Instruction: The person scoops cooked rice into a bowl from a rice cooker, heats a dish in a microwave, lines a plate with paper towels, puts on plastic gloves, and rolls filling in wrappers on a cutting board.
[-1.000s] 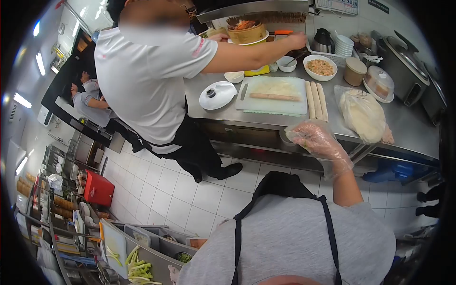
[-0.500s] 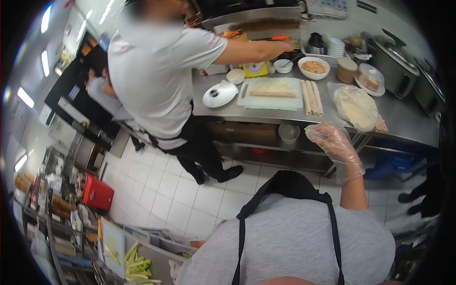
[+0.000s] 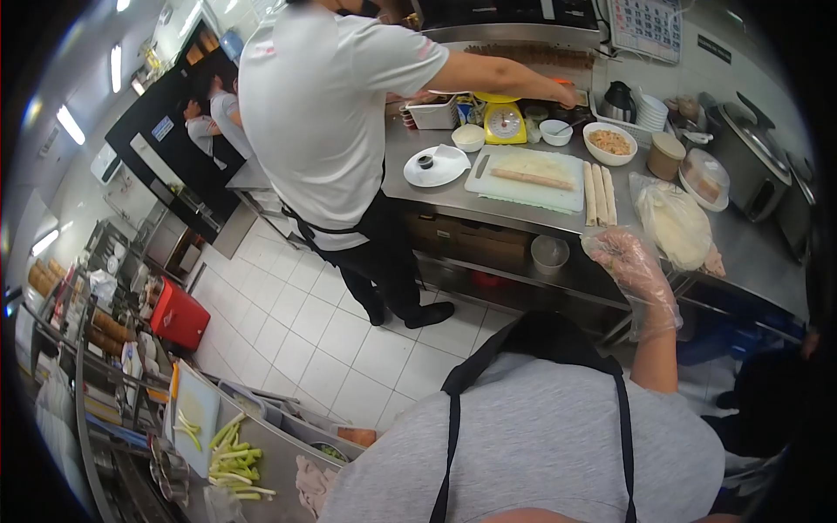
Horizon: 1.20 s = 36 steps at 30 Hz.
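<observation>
My right hand [image 3: 626,254], in a loose clear plastic glove, is raised at the counter's front edge with its fingers curled together. What it holds, if anything, is too small to tell. Just beyond it lie several pale dough rolls [image 3: 600,195] and a plastic bag of dough [image 3: 670,220]. Left of the rolls, a long roll [image 3: 532,179] rests on a white cutting board [image 3: 486,185]. Behind them stands a white bowl of orange-pink filling [image 3: 609,142]. My left hand is not in view.
A co-worker [image 3: 318,113] stands at the steel counter [image 3: 405,157], one arm stretched over a yellow scale [image 3: 504,122]. A covered plate [image 3: 704,177] and a large cooker [image 3: 754,152] stand right. Cut green stalks [image 3: 234,462] lie lower left, near a red bin [image 3: 179,312].
The view has shifted, showing more of the scale and cut stalks. My right hand stays raised with curled fingers. The co-worker's arm still reaches over the counter, and the steamer basket is hidden now.
</observation>
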Available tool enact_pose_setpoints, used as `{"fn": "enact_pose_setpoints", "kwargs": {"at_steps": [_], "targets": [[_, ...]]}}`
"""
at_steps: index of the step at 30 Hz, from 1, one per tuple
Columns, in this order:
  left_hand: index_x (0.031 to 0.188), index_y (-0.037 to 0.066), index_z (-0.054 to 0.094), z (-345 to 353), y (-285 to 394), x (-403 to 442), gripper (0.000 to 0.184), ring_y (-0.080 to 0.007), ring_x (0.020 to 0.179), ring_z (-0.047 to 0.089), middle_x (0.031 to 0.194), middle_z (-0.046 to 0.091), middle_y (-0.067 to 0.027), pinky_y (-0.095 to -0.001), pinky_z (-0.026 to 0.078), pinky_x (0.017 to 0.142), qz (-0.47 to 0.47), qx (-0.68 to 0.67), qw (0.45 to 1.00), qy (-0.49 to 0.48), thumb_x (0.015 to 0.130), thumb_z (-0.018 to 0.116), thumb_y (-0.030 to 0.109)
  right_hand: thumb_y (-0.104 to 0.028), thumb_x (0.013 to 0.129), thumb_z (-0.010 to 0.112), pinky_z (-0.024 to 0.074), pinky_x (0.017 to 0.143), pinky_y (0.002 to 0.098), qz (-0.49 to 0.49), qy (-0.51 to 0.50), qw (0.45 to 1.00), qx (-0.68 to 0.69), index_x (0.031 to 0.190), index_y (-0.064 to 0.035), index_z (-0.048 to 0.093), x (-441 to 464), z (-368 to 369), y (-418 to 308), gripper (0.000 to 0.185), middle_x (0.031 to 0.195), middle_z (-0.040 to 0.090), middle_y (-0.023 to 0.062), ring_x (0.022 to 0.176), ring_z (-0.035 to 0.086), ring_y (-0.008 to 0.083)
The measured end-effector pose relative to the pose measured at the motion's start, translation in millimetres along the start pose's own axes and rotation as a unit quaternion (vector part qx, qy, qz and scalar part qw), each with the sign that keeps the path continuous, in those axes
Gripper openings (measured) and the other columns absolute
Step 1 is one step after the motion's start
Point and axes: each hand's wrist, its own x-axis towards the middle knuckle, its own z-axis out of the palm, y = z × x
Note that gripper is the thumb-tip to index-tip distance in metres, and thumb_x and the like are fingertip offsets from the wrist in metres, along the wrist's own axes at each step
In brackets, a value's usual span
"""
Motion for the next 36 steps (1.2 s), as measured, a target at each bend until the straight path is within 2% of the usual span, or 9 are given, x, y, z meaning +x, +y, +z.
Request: {"fn": "enact_pose_setpoints", "kwargs": {"at_steps": [8,12,14,18,20,27,31,33,36], "targets": [[0.1,0.008,0.056,-40,6,7,0.019,-0.0271,0.08,0.056,0.086,0.059,-0.0112,-0.0357,0.047,0.071,0.009,0.017,1.0,0.009,0.085,0.049,0.016,-0.026,0.078,0.065,0.043,0.087,0.0377,-0.054,0.015,0.997,-0.051,0.101,-0.0011,0.063,15,-2,0,0.034,0.103,0.061,0.0164,0.097,0.056,0.0321],[0.099,0.008,0.056,-56,7,7,0.018,-0.0265,0.079,0.055,0.085,0.059,-0.011,-0.0353,0.047,0.07,0.014,0.017,1.0,0.018,0.085,0.048,0.015,-0.026,0.078,0.065,0.0433,0.087,0.0373,-0.079,0.045,0.994,-0.061,0.1,-0.0018,0.063,18,-3,-7,0.033,0.101,0.062,0.0161,0.097,0.056,0.0313],[0.099,0.008,0.056,-60,8,3,0.018,-0.0262,0.079,0.055,0.085,0.058,-0.0108,-0.0352,0.047,0.07,0.01,0.014,1.0,0.017,0.085,0.048,0.014,-0.033,0.078,0.067,0.0432,0.087,0.0347,-0.068,0.023,0.996,-0.047,0.1,-0.0013,0.063,20,-3,-2,0.039,0.1,0.061,0.0147,0.097,0.057,0.0271],[0.098,0.007,0.056,-69,11,6,0.017,-0.0256,0.078,0.055,0.084,0.058,-0.0106,-0.0348,0.047,0.069,0.014,0.029,0.999,0.011,0.085,0.047,0.013,-0.034,0.079,0.066,0.0422,0.089,0.0345,-0.055,0.022,0.996,-0.071,0.101,-0.0015,0.063,20,-3,3,0.039,0.101,0.061,0.015,0.099,0.056,0.0271],[0.098,0.007,0.055,-74,15,10,0.017,-0.0253,0.077,0.055,0.083,0.058,-0.0105,-0.0346,0.047,0.069,0.017,0.036,0.999,0.006,0.085,0.047,0.013,-0.029,0.078,0.066,0.0431,0.087,0.0371,-0.088,0.038,0.994,-0.046,0.1,-0.0023,0.063,21,-2,12,0.035,0.1,0.062,0.0167,0.098,0.057,0.0313],[0.097,0.007,0.055,-86,34,22,0.016,-0.0242,0.076,0.055,0.082,0.058,-0.0101,-0.034,0.047,0.067,0.044,0.042,0.998,0.003,0.085,0.045,0.011,-0.033,0.078,0.066,0.0416,0.09,0.0366,-0.055,0.06,0.996,-0.04,0.103,-0.0033,0.064,19,-4,21,0.039,0.106,0.06,0.0154,0.102,0.055,0.0284],[0.096,0.007,0.055,-95,57,28,0.016,-0.0236,0.075,0.054,0.081,0.057,-0.0099,-0.0336,0.047,0.066,0.081,0.033,0.996,0.017,0.085,0.045,0.01,-0.031,0.08,0.066,0.0425,0.088,0.0344,-0.056,0.054,0.996,-0.041,0.105,-0.0017,0.061,15,-10,20,0.039,0.103,0.061,0.0142,0.098,0.056,0.0262],[0.095,0.007,0.055,-105,74,29,0.015,-0.0233,0.074,0.054,0.08,0.057,-0.0098,-0.0335,0.047,0.066,0.109,0.026,0.993,0.029,0.085,0.044,0.01,-0.031,0.079,0.066,0.043,0.088,0.0343,-0.052,0.061,0.993,-0.083,0.104,-0.0015,0.062,14,-14,17,0.038,0.102,0.061,0.0141,0.098,0.057,0.0263],[0.095,0.006,0.055,-127,120,29,0.015,-0.0228,0.074,0.054,0.079,0.057,-0.0096,-0.0332,0.047,0.065,0.176,0.004,0.983,0.058,0.085,0.044,0.009,-0.031,0.08,0.066,0.043,0.088,0.0341,-0.048,0.073,0.994,-0.068,0.102,-0.0007,0.062,16,-15,27,0.038,0.102,0.061,0.0145,0.097,0.057,0.0262]]}}
